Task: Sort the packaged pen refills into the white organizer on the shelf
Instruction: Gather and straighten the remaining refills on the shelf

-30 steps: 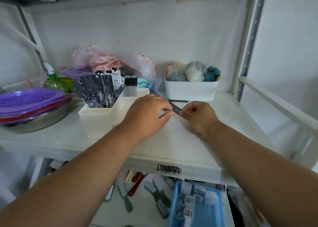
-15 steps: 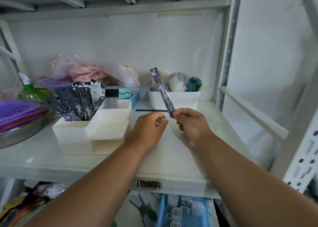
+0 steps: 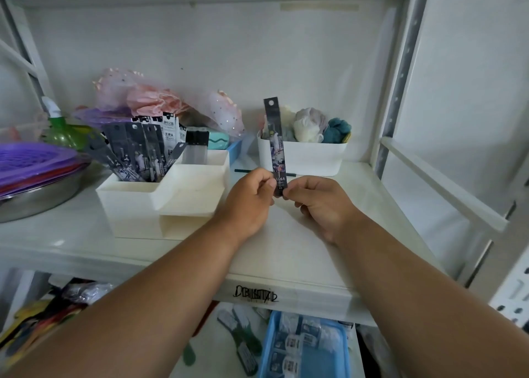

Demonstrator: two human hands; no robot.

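in the head view, both hands meet above the white shelf (image 3: pixel 315 251), in front of the middle. the left hand (image 3: pixel 249 203) and the right hand (image 3: pixel 320 203) pinch together the bottom end of one packaged pen refill (image 3: pixel 276 145). the fingers of each hand are curled and pressed on the pack. it stands upright, its top with the hang hole high in the air, in front of a white bin (image 3: pixel 303 155) that holds soft cloth items.

the white organizer (image 3: pixel 160 197) is on the shelf just left of the left hand. its back left compartment holds many refill packs (image 3: pixel 137 154), leaning; the front tray looks empty. a thin dark stick (image 3: pixel 243 170) lies on the shelf behind the hands. far left there is a steel bowl (image 3: pixel 37 194) with purple lids (image 3: pixel 31 160) on top, and pink mesh bags (image 3: pixel 160 102) behind the organizer. below the shelf is a blue tray (image 3: pixel 303 346).
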